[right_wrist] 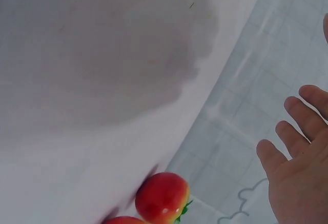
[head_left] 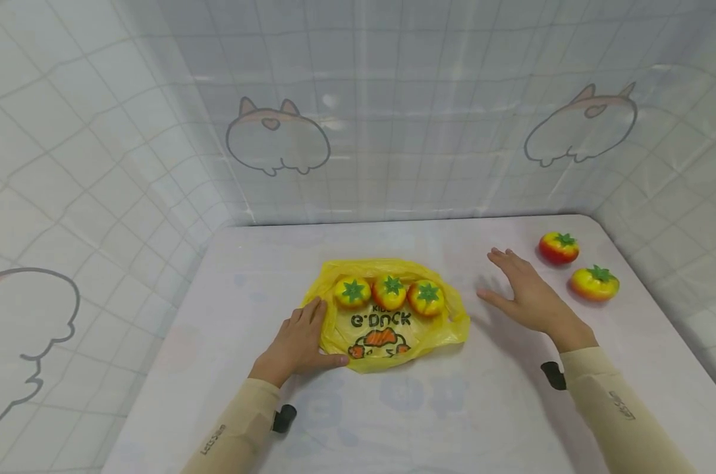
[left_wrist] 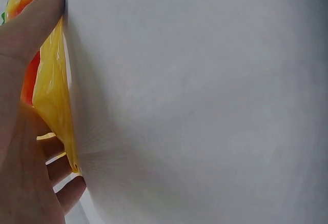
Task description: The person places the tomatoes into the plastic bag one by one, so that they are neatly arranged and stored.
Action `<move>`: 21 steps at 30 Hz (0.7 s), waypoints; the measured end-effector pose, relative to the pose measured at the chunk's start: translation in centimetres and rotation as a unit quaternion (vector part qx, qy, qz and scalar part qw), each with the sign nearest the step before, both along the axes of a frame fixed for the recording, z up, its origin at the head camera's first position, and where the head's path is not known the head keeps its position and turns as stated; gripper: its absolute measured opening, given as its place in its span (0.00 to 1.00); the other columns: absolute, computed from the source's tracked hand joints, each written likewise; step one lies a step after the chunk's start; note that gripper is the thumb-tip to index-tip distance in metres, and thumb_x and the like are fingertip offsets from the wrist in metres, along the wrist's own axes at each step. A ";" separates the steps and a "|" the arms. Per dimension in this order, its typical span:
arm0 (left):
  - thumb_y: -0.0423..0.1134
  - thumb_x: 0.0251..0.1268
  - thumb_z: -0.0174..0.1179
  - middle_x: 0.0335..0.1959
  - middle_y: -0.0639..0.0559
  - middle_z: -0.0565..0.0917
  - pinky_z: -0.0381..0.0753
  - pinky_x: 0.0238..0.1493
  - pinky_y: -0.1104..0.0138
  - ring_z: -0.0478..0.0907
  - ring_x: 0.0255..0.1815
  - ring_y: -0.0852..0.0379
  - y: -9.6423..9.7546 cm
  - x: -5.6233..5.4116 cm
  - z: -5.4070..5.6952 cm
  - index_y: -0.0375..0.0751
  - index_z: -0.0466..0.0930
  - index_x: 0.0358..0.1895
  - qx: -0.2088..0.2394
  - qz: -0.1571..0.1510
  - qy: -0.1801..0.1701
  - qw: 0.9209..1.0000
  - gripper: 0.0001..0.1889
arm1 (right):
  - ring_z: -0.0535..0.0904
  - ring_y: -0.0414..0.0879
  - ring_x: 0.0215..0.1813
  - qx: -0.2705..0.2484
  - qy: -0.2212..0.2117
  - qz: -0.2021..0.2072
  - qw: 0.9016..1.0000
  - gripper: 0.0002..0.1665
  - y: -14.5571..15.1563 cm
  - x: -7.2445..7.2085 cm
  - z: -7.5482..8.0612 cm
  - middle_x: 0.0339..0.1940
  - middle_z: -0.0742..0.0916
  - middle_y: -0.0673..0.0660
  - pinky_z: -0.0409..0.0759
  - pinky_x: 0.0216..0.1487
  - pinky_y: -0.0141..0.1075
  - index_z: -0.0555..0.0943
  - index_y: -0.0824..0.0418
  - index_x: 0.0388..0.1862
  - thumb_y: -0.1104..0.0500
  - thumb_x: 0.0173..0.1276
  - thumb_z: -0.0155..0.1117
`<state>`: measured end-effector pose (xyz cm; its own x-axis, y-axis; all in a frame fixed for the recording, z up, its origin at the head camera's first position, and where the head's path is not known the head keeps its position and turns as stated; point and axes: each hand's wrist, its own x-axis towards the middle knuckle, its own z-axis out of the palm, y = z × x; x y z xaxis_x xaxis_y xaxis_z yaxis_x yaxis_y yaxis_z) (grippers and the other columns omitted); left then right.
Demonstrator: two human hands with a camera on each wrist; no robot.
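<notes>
A yellow plastic bag (head_left: pixel 425 342) with printed lettering and a cartoon lies flat on the table. Three red-and-yellow toy tomatoes with green leafy tops, the left tomato (head_left: pixel 352 292), middle tomato (head_left: pixel 390 293) and right tomato (head_left: pixel 426 298), sit in a row on its upper part. My left hand (head_left: pixel 301 342) rests on the bag's left edge, thumb along the bottom and fingers stretched out; in the left wrist view the fingertips touch the yellow plastic (left_wrist: pixel 54 88). Held above the table right of the bag, my right hand (head_left: pixel 526 296) has its fingers spread and holds nothing.
Two more toy tomatoes stand at the table's far right: a redder tomato (head_left: pixel 558 249) behind and a yellower tomato (head_left: pixel 595 284) in front. A white tiled-pattern curtain (head_left: pixel 405 171) with animal drawings surrounds the white table (head_left: pixel 215 289) at the back and sides.
</notes>
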<state>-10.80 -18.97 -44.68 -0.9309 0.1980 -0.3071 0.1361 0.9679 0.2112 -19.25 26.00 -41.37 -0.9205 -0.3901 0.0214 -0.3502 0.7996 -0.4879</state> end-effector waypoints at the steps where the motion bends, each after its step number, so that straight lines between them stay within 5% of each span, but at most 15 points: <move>1: 0.81 0.50 0.62 0.84 0.37 0.47 0.60 0.76 0.40 0.52 0.80 0.34 0.0 0.0 0.0 0.35 0.45 0.83 0.000 0.000 -0.001 1.000 0.69 | 0.49 0.67 0.83 0.002 0.002 -0.004 1.000 0.53 0.2 0.0 0.0 0.83 0.62 0.66 0.55 0.75 0.70 0.58 0.61 0.83 0.36 0.70 0.66; 21: 0.81 0.49 0.62 0.84 0.37 0.47 0.61 0.76 0.40 0.53 0.80 0.35 0.2 -0.1 0.2 0.36 0.45 0.84 -0.009 0.003 -0.007 1.000 0.69 | 0.53 0.77 0.77 -0.006 0.159 -0.042 0.986 0.53 5.1 0.1 -1.1 0.79 0.64 0.71 0.45 0.75 0.72 0.62 0.68 0.78 0.46 0.63 0.76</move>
<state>-10.88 -18.82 -44.44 -0.9273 0.1868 -0.3245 0.1276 0.9724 0.1952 -19.17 31.12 -42.48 -0.8951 -0.3114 0.3190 -0.4207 0.8268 -0.3733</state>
